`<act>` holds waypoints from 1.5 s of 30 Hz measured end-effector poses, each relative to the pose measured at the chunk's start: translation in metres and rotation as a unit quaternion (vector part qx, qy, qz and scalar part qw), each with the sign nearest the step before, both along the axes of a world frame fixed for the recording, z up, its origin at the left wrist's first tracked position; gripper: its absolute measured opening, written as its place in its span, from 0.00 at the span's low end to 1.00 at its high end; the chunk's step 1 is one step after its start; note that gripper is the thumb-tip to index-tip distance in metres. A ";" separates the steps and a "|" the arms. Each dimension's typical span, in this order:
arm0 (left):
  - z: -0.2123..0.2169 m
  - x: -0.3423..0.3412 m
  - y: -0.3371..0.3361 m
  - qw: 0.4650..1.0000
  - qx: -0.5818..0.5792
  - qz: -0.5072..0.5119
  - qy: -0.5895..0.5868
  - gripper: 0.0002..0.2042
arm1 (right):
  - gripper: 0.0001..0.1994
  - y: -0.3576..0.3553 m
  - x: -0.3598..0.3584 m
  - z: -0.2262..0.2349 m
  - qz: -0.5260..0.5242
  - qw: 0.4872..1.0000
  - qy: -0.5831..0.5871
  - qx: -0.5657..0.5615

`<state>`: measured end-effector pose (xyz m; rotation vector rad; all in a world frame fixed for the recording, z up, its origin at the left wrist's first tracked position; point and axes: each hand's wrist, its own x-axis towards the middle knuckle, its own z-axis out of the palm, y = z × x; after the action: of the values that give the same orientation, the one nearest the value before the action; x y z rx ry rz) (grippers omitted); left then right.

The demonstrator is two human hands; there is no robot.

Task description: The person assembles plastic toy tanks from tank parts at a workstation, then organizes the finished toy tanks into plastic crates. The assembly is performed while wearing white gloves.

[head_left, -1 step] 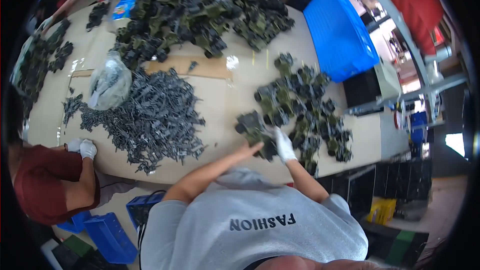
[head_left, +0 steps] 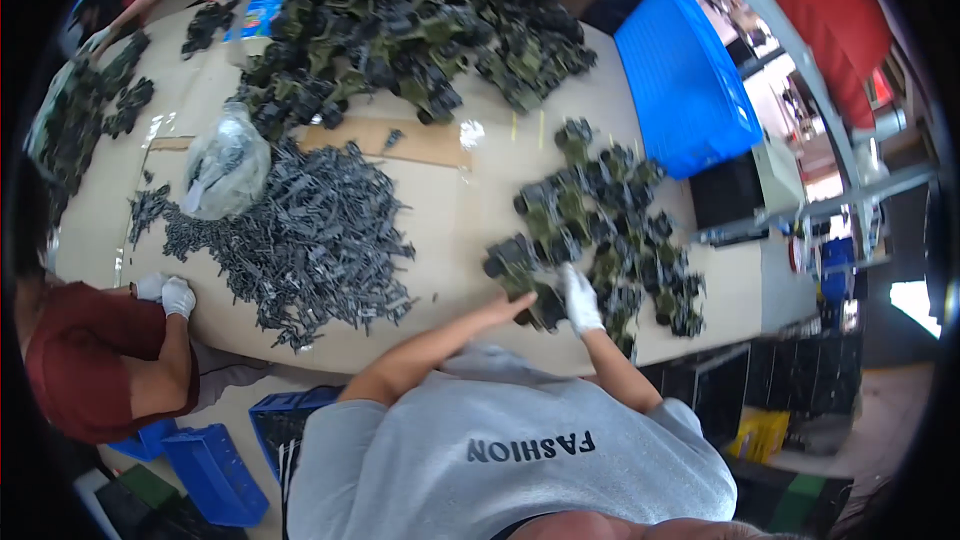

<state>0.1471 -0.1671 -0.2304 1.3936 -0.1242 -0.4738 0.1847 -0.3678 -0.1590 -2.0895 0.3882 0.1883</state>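
Observation:
An olive-green toy vehicle with black wheels lies tilted near the front edge of the table, between my hands. My bare left hand grips its near left side, thumb toward the body. My white-gloved right hand is at the vehicle's right side, fingers drawn together and pointing away from me; anything small between them is hidden. Right beside the glove spreads a group of similar green and black vehicles. To the left sits a large heap of small dark grey plastic parts.
A clear plastic bag stands by the grey heap. Many more vehicles are piled at the far side. A blue crate is at the far right. A co-worker in dark red works at the left; another person's arm shows far left.
The whole view has shifted slightly. My hands stay at the same toy vehicle, with little visible movement.

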 end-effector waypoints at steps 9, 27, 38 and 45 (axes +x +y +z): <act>0.041 -0.029 0.098 0.953 -0.157 0.055 0.254 0.30 | 0.56 0.225 0.218 0.049 0.297 0.916 -0.232 -0.138; 0.107 -0.024 0.181 0.881 -0.316 0.317 0.153 0.29 | 0.22 0.194 0.118 0.120 0.387 0.883 0.141 0.227; 0.154 -0.198 0.244 0.734 -0.348 0.566 0.140 0.22 | 0.18 0.278 0.049 -0.011 0.480 0.845 -0.169 -0.164; 0.167 -0.180 0.229 0.716 -0.389 0.572 0.093 0.18 | 0.14 0.274 0.043 0.006 0.432 0.872 -0.038 -0.225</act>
<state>-0.0334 0.0617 -0.0633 0.3707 0.6356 0.4780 0.2273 -0.0935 -0.1532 -2.5946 -0.6507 0.5800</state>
